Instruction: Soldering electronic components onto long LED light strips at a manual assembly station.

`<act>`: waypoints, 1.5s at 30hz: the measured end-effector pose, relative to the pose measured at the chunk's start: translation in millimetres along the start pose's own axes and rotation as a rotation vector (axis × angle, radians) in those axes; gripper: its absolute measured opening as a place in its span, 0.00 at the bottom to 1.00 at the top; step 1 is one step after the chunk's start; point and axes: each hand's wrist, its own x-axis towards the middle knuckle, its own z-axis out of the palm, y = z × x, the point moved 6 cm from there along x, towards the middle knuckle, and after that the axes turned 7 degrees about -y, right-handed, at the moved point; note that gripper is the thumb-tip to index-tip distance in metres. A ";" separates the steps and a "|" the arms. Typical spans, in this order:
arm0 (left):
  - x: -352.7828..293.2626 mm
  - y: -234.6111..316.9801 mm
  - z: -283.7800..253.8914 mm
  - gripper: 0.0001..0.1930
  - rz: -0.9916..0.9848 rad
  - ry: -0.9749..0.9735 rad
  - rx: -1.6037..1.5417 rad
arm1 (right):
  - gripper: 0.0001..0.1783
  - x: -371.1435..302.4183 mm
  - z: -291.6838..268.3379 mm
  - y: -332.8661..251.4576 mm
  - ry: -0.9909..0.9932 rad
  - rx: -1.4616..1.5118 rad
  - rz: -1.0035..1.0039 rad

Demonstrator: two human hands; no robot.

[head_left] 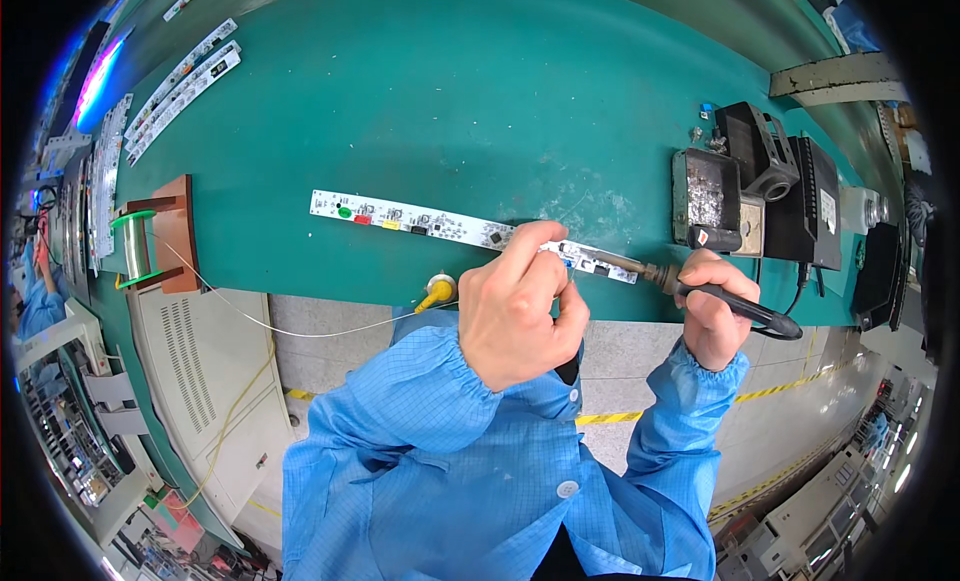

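A long white circuit board (400, 217) lies slantwise near the bench's front edge, with small parts along it. My left hand (525, 306) is closed over the board, its fingertips pinched just above the surface. A thin solder wire (300, 333) runs from the spool (138, 246) at the left and disappears at this hand. My right hand (715, 306) grips a soldering iron (745, 306) by its black handle. The iron's tip points left and meets the board's right part, close to my left fingertips. The exact contact spot is too small to tell.
A metal tray (705, 201) with solder scraps stands right, beside a black iron holder (755, 146) and a black box (815, 201). More board strips (185, 96) lie at the far left. A yellow plug (435, 294) sits at the front edge of the green bench mat (450, 101).
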 end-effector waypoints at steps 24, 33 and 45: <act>-45.8 -12.1 -112.3 0.11 0.270 0.161 0.233 | 0.18 -63.7 5.2 13.6 0.553 -0.708 -0.223; -8.1 -83.8 -158.5 0.13 -0.176 0.060 0.430 | 0.23 -29.5 57.2 5.1 0.246 -0.807 -0.188; -12.9 -119.2 -169.1 0.05 -0.307 0.176 -0.538 | 0.29 -29.8 48.4 4.6 0.399 -0.572 -0.534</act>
